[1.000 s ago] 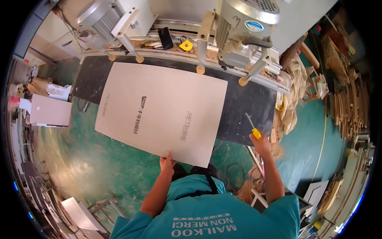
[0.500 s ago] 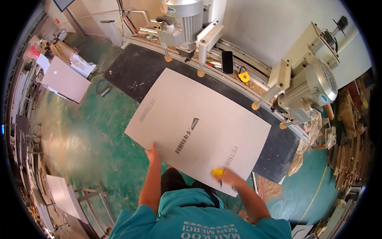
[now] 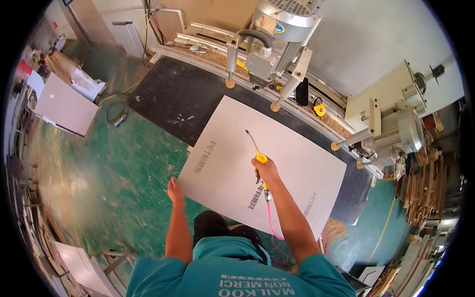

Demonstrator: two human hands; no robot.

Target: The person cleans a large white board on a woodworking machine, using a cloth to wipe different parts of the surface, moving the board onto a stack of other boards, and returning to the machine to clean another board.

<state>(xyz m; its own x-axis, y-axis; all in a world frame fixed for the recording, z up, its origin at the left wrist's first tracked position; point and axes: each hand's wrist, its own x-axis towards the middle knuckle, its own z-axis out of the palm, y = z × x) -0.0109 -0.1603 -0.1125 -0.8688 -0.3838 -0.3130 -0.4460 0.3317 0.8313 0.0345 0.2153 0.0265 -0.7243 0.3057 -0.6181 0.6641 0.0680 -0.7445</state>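
Note:
A large pale flat panel (image 3: pixel 232 128) with dark print lies across the black machine table, its near part jutting out toward me. My right hand (image 3: pixel 266 171) is closed round a yellow air blow gun (image 3: pixel 261 158) above the middle of the panel. The gun's thin bent nozzle points away from me and slightly left. A pink hose (image 3: pixel 271 218) runs from its handle back toward my body. My left hand (image 3: pixel 174 190) is beside the panel's left corner, its fingers loosely bent and holding nothing I can see; whether it touches the edge I cannot tell.
The black table (image 3: pixel 163 94) is backed by a rail with motor units (image 3: pixel 287 29) and round-footed posts (image 3: pixel 275 106). A phone (image 3: pixel 302 92) and a yellow tape measure (image 3: pixel 319 108) lie on the sawdust-covered rail. Wood strips (image 3: pixel 420 188) are stacked right; another panel (image 3: pixel 67 104) stands left.
My right hand has swung the air blow gun from the panel's near right edge up over its middle. My left hand has shifted along the edge to the left corner. The view has turned slightly.

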